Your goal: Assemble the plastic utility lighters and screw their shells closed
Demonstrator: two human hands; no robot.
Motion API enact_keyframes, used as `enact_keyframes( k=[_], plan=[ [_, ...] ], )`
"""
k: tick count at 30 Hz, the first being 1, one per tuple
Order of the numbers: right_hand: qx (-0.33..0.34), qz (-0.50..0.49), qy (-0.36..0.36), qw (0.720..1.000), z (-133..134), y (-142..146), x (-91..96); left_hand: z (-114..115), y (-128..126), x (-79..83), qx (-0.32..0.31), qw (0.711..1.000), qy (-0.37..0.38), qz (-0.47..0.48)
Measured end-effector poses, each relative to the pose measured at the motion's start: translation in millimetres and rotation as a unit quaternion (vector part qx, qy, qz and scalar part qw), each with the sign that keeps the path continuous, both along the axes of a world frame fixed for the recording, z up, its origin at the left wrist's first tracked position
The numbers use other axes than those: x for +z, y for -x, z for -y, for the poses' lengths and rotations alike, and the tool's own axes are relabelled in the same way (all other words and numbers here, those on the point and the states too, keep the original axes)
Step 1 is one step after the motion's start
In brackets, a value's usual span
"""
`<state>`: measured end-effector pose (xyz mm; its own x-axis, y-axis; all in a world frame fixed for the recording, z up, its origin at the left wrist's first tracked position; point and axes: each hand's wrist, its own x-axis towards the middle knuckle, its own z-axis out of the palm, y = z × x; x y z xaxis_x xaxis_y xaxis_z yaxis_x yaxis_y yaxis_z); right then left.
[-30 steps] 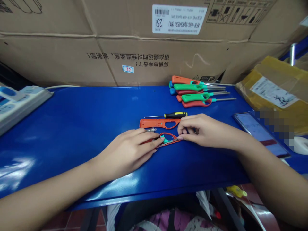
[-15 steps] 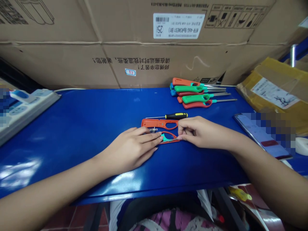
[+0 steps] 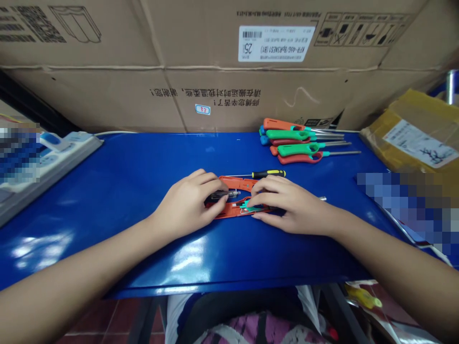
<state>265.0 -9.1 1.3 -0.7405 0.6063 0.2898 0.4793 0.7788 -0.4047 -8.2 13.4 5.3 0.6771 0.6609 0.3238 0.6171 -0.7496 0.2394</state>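
The near half of an orange lighter casing [image 3: 229, 210] lies on the blue table, with a teal trigger [image 3: 246, 206] and thin parts inside it. My left hand [image 3: 191, 198] pinches a small dark, see-through fuel tank [image 3: 231, 194] just above that half's left end. Over the right part of the same casing half, my right hand [image 3: 287, 203] grips it, thumb on the near edge and fingertips by the trigger. A metal tip sticks out beyond this hand. Behind lies the other orange casing half [image 3: 236, 182], partly covered by my fingers.
A black and yellow screwdriver [image 3: 268, 174] lies behind the casing halves. Several gas lighters [image 3: 297, 150] are piled at the back right, near a taped parcel [image 3: 412, 131]. A power strip [image 3: 68, 155] lies on the left. A large cardboard box [image 3: 215, 81] stands behind.
My left hand has gone from lying flat over the casing to pinching the fuel tank. My right hand has shifted left from the casing's end towards the trigger. The view has shifted slightly.
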Motion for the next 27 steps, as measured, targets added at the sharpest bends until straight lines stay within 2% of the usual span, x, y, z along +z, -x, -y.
enact_keyframes(
  k=[10, 16, 27],
  plan=[
    [0.0, -0.016, 0.037, 0.999, -0.2, 8.0, -7.4, -2.7, -1.6, -5.7, 0.022, 0.995, 0.102, 0.0],
    [-0.004, -0.014, 0.07, 0.997, 2.0, 10.6, -6.8, -0.3, -2.9, -5.5, 0.016, 0.993, 0.115, -0.009],
    [-0.009, -0.025, 0.069, 0.997, 4.5, 8.7, -4.9, 2.3, -3.6, -6.6, 0.027, 0.993, 0.11, 0.013]
  ],
)
